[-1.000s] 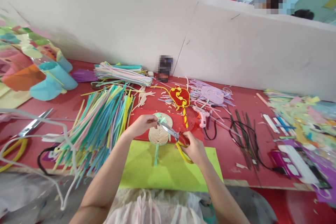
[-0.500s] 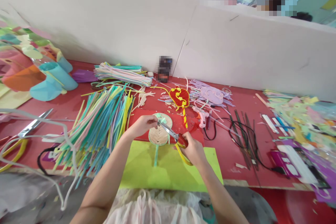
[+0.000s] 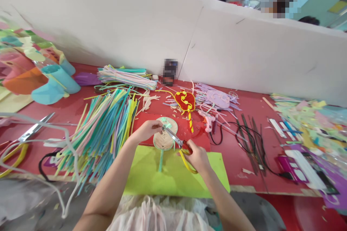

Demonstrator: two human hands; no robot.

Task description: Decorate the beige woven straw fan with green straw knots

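My right hand (image 3: 197, 156) is wrapped around the orange-and-yellow handles of a pair of scissors (image 3: 175, 136). The metal blades point up and left, reaching the fingertips of my left hand (image 3: 150, 130). Those fingers are pinched together at the blade tips; whatever small piece they hold is hidden. Beneath both hands lies a round cream fan (image 3: 163, 142) made of fuzzy stems, with a mint-green rim and handle and a mint piece near its top. The fan's handle rests over a lime-green sheet (image 3: 189, 182).
Fuzzy stems (image 3: 104, 130) are heaped left, with a second bundle (image 3: 127, 77) behind. A red-and-yellow fan (image 3: 185, 101), a lilac fan (image 3: 218, 99) and a pink glue gun (image 3: 208, 121) lie beyond my hands. Cables (image 3: 248, 137) cross the right side; large scissors (image 3: 29, 133) lie far left.
My right hand has shifted slightly down, and the scissors have turned a little with it. My left hand stays pinched at the blade tips. The fan lies in the same place.
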